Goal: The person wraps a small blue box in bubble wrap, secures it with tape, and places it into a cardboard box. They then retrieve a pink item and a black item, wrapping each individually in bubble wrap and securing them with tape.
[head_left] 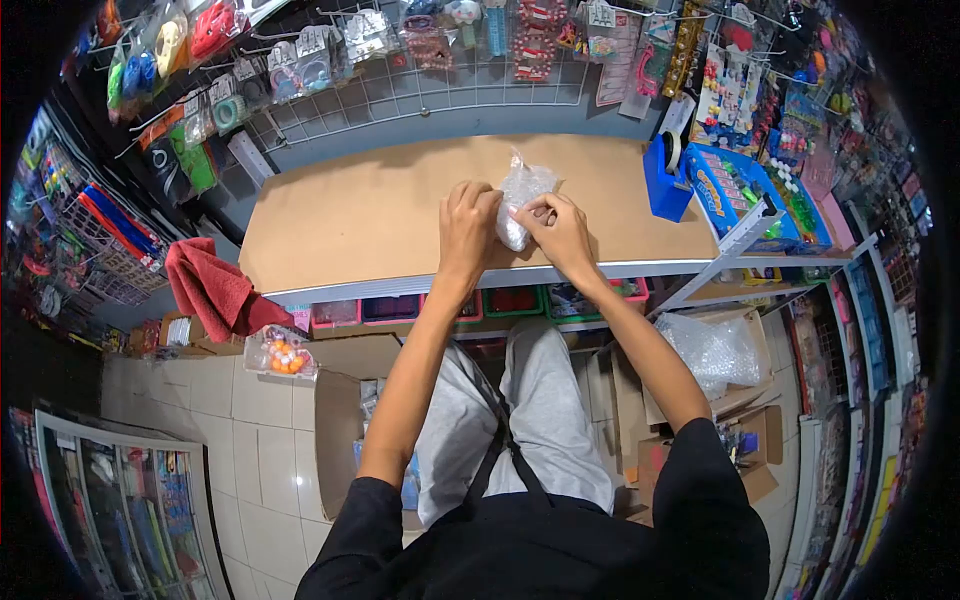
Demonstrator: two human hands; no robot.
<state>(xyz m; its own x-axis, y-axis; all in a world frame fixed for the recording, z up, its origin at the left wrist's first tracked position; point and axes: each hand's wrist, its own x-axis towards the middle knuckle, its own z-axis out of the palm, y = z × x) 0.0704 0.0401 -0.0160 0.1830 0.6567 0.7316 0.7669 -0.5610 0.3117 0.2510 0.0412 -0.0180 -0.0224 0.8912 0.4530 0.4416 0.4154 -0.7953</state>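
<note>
Both of my hands hold a small clear plastic bag (522, 190) over the front edge of a brown counter (370, 210). My left hand (468, 228) grips the bag's left side with curled fingers. My right hand (555, 228) pinches its right side, fingers closed on the plastic. Pale contents fill the bag; I cannot make out what they are. The bag's top sticks up crumpled above my fingers.
A blue tape dispenser (664, 175) and a blue box of small goods (755, 190) stand at the counter's right. A red cloth (212, 288) hangs off its left end. Wire racks (420, 80) of packaged goods line the back. Cardboard boxes (345, 420) and bubble wrap (712, 352) lie on the floor.
</note>
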